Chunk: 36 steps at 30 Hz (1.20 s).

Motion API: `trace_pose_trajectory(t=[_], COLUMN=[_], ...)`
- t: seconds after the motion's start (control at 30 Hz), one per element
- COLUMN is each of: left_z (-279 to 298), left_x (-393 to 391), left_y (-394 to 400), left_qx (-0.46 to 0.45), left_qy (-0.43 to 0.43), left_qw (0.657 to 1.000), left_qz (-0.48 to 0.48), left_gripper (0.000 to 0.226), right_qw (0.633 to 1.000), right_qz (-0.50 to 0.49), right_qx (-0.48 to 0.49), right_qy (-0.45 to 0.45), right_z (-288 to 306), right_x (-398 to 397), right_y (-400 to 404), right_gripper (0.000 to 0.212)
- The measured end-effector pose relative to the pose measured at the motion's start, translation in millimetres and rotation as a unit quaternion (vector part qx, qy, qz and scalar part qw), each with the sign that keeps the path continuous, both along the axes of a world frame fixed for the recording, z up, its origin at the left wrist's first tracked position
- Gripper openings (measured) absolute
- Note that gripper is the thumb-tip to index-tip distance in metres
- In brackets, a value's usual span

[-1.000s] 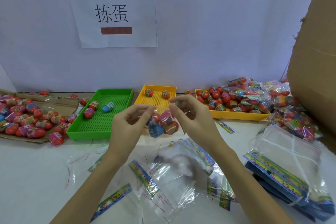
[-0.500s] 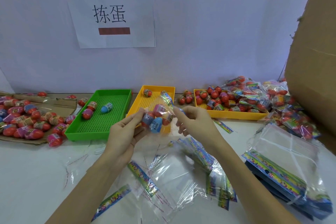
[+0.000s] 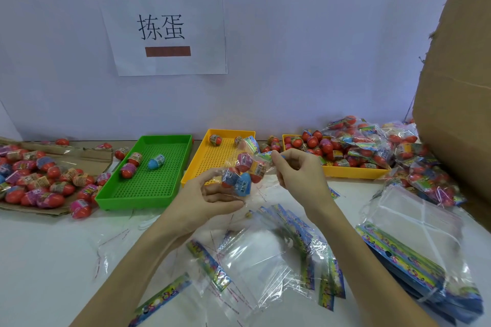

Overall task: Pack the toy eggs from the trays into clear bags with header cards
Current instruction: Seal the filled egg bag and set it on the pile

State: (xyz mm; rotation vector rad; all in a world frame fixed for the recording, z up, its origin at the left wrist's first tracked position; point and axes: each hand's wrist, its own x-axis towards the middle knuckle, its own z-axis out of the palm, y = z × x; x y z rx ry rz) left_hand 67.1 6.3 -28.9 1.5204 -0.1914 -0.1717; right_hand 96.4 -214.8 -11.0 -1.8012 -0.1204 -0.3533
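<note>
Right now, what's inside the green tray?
The green tray holds three toy eggs: a blue egg and two red eggs with labels. Nothing covers them; the rest is bare mesh floor.

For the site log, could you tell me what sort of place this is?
Probably a small hand-packing workbench: sorting trays hold toy eggs, empty header-card bags litter the table, and filled bags are piled at right.

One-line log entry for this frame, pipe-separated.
left hand holds filled bag from below | right hand pinches bag top | held over yellow tray | green tray: three eggs left
</note>
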Motion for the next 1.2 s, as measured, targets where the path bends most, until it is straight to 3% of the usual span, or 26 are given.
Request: trace_pose_trajectory(t=[0.1,0.2,0.27,0.33,0.43,0.6,0.67,0.73,0.83,0.9,1.03,1.1,1.2], left_z=[-2,-4,-5,-5,-6,-4,-3,-1,-1,-4,-13,-18,-21], left_x=[1,3,2,1,3,3,3,3,3,1,-2,0,2], left_y=[-3,-7,-10,-13,-11,-10,-9,-5,-1,0,-4,-6,-8], left_qx=[-0.030,-0.069,-0.057,-0.055,-0.076,-0.032,-0.023,-0.019,0.090,0.200,0.342,0.390,0.386], left_qy=[-0.025,-0.044,-0.058,-0.055,-0.025,-0.036,-0.049,-0.063,-0.122,-0.169,-0.217,-0.239,-0.277], left_qw=[0.999,0.994,0.994,0.993,0.991,0.992,0.990,0.989,0.986,0.964,0.889,0.861,0.863], left_qz=[0.022,0.067,0.079,0.089,0.103,0.117,0.132,0.136,0.076,-0.037,-0.215,-0.223,-0.174], left_gripper=[0.075,0.073,0.068,0.052,0.029,0.037,0.043,0.045,0.030,0.018,0.049,0.051,0.030], right_qw=[0.999,0.972,0.955,0.957,0.971,0.972,0.977,0.960,0.916,0.919,0.951,0.967,0.977], right_qz=[-0.005,0.081,0.169,0.207,0.174,0.152,0.083,-0.002,-0.038,-0.032,-0.003,0.020,0.047], right_qx=[0.046,0.176,0.166,0.127,0.089,0.074,0.143,0.275,0.399,0.381,0.269,0.202,0.145], right_qy=[0.002,0.131,0.179,0.158,0.140,0.163,0.131,0.057,0.027,0.095,0.151,0.152,0.151], right_z=[-1,-2,-7,-12,-13,-6,-2,4,6,4,-1,-3,-4], right_x=[-2,-4,-5,-6,-5,-3,0,2,4,1,-4,-5,-6], right_y=[6,18,22,23,21,9,5,-2,-8,-3,9,10,13], right_gripper=[0.030,0.051,0.052,0.036,0.027,0.030,0.026,0.028,0.057,0.060,0.019,0.018,0.020])
